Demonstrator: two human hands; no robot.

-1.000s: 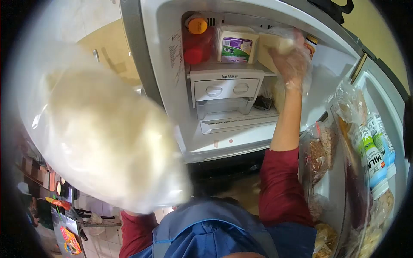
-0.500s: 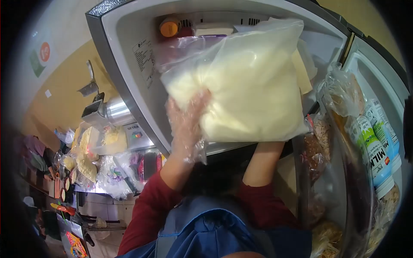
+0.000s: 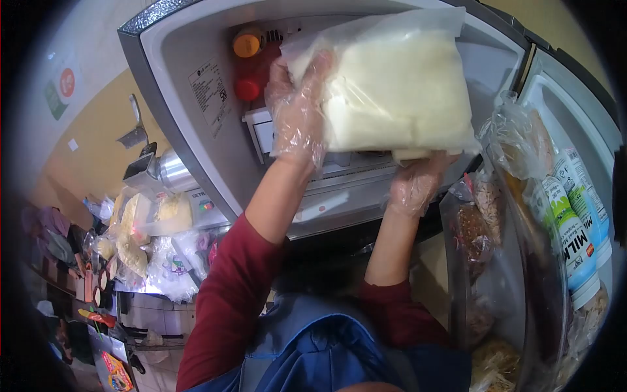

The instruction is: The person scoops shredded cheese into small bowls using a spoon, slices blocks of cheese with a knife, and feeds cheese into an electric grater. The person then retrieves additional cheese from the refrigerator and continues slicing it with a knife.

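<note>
A large clear bag of pale, cream-coloured contents [image 3: 398, 91] is held up at the opening of the freezer compartment [image 3: 176, 85]. My left hand [image 3: 300, 108], in a clear plastic glove, grips the bag's left end with the fingers bent round it. Under the bag's lower right edge is my right hand [image 3: 421, 183], also gloved, its fingers partly hidden beneath the bag. Behind the bag, a red container [image 3: 248, 88] and an orange-capped container [image 3: 247, 44] show at the left. The bag hides most of the compartment's inside.
The open door [image 3: 490, 287] on the right holds milk bottles [image 3: 571, 235] and bagged food. At the left, a worktop carries bags [image 3: 163, 261] and a plastic tub [image 3: 170, 212]. A metal appliance [image 3: 173, 171] stands beside the freezer.
Both hands have moved the bag up and farther into the freezer opening. My left hand has risen with it, and my right hand now shows below the bag's edge.
</note>
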